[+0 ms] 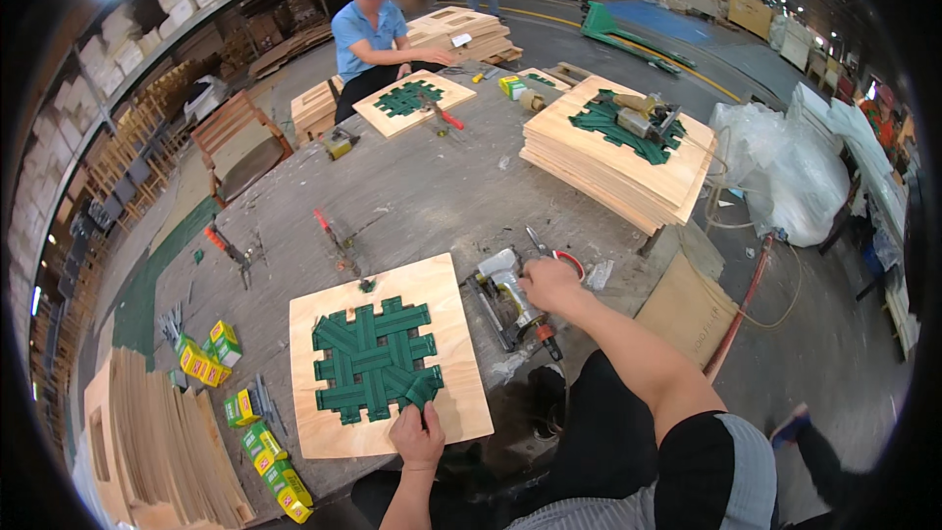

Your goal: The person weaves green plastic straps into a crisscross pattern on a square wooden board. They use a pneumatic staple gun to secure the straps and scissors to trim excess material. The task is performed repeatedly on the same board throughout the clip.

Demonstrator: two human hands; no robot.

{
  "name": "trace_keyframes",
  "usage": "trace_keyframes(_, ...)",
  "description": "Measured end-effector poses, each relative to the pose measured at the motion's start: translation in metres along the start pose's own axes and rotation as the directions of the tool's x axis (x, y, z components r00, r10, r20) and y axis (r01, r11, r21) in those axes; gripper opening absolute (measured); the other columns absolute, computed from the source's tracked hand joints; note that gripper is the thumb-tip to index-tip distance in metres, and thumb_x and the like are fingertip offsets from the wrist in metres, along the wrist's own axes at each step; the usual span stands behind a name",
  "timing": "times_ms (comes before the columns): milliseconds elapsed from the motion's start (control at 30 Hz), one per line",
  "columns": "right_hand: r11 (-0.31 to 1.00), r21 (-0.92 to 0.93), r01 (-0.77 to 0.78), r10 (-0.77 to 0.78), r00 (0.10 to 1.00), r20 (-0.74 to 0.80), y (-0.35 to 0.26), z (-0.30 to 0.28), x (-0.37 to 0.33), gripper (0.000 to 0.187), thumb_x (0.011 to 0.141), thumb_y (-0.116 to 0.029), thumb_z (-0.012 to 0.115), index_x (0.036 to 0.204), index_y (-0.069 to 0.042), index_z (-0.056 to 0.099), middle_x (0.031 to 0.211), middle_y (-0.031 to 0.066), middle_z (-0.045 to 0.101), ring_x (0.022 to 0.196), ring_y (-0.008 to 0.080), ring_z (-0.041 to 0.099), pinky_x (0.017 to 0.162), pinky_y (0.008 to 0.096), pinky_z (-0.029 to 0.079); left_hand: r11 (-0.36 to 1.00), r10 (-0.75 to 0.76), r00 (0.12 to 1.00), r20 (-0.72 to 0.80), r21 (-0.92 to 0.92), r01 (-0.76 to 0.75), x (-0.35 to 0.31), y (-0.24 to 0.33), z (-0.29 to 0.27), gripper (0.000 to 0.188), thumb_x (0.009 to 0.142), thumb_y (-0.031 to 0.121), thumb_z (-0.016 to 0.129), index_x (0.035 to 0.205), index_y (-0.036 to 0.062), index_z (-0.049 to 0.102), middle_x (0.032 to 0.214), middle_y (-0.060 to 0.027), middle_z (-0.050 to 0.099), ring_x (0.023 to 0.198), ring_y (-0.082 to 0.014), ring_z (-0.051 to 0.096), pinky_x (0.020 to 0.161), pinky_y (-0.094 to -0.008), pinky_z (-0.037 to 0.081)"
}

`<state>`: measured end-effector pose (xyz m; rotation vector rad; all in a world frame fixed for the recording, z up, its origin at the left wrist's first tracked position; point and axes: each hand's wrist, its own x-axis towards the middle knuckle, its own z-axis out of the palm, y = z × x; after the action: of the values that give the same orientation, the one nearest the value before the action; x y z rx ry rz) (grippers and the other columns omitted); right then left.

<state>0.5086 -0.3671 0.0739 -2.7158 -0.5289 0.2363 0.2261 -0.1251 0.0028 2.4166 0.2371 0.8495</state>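
A light plywood panel (464,373) lies in front of me with green webbing straps (373,358) woven across its middle opening. At the lower right of the weave, my left hand (419,437) pinches the end of one green strap. My right hand (551,285) is closed at the grip of a silver staple gun (503,280), just right of the panel; its fingertips are partly hidden. Scissors with red handles (569,263) lie right beyond that hand. A small green scrap (367,286) rests near the panel's top edge.
Small yellow-green boxes (263,447) and stacked wooden frames (162,442) stand at left. Red-handled pliers (329,228) lie farther up the table. A panel stack (608,172) at right carries another staple gun (643,121). Across the table sits a person in blue (368,39).
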Motion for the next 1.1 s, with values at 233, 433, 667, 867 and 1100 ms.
trace_keyframes(233, 0.978, 0.003, -0.209, 0.208, 0.971, -0.121, 0.032, 0.002, 0.004, 0.051, 0.087, -0.031, 0.076, 0.127, -0.003, 0.06, 0.125, 0.0231, 0.06, 0.111, 0.0422, 0.066, 0.097, 0.05, 0.055, 1.0, 0.02, 1.0, -0.004, 0.017, -0.02, -0.002, -0.002, 0.0, 0.028, 0.094, 0.01, 0.069, 0.073, 0.0023, 0.052, 0.065, -0.0178, 0.053, 0.058, -0.039, 0.056, 0.052, -0.0472, 0.042)
trace_keyframes(433, 0.966, -0.106, -0.234, 0.241, 0.969, 0.06, 0.05, -0.005, 0.027, 0.062, 0.086, -0.033, 0.075, 0.135, -0.004, 0.052, 0.123, 0.0256, 0.068, 0.113, 0.0423, 0.068, 0.096, 0.0503, 0.055, 0.999, 0.008, 1.0, -0.006, 0.043, -0.008, -0.004, -0.003, 0.003, 0.033, 0.095, 0.015, 0.069, 0.071, 0.0044, 0.049, 0.065, -0.0175, 0.053, 0.058, -0.04, 0.055, 0.052, -0.049, 0.042)
trace_keyframes(667, 0.752, 0.646, -0.13, 0.142, 0.989, 0.035, 0.048, -0.026, -0.016, 0.068, 0.087, -0.022, 0.074, 0.148, -0.004, 0.05, 0.103, 0.016, 0.071, 0.087, 0.0224, 0.07, 0.077, 0.0368, 0.056, 0.885, -0.379, 0.924, 0.055, -0.269, 0.379, 0.02, -0.003, 0.0, 0.034, 0.105, 0.03, 0.06, 0.089, -0.0004, 0.064, 0.077, -0.0174, 0.07, 0.067, -0.0339, 0.067, 0.062, -0.0427, 0.051)
trace_keyframes(867, 0.761, 0.458, 0.459, -0.558, 0.823, 0.102, -0.028, -0.009, -0.061, 0.059, 0.086, -0.026, 0.077, 0.139, -0.009, 0.057, 0.101, 0.0126, 0.07, 0.083, 0.0254, 0.069, 0.072, 0.0409, 0.054, 0.02, -0.683, 0.469, 0.56, -0.627, 0.778, 0.074, -0.023, -0.054, 0.031, 0.105, 0.037, 0.061, 0.093, 0.0084, 0.063, 0.074, -0.0055, 0.065, 0.06, -0.0184, 0.062, 0.061, -0.0356, 0.054)
trace_keyframes(1100, 0.469, 0.026, 0.883, -0.834, 0.434, 0.34, -0.063, 0.004, -0.032, 0.055, 0.08, -0.05, 0.081, 0.114, -0.011, 0.062, 0.098, 0.0123, 0.067, 0.096, 0.0361, 0.07, 0.081, 0.0494, 0.052, 0.129, -0.652, 0.504, 0.566, -0.573, 0.809, 0.081, 0.009, -0.065, 0.035, 0.106, 0.036, 0.061, 0.097, 0.0032, 0.067, 0.071, -0.0055, 0.063, 0.056, -0.0165, 0.059, 0.054, -0.0322, 0.053)
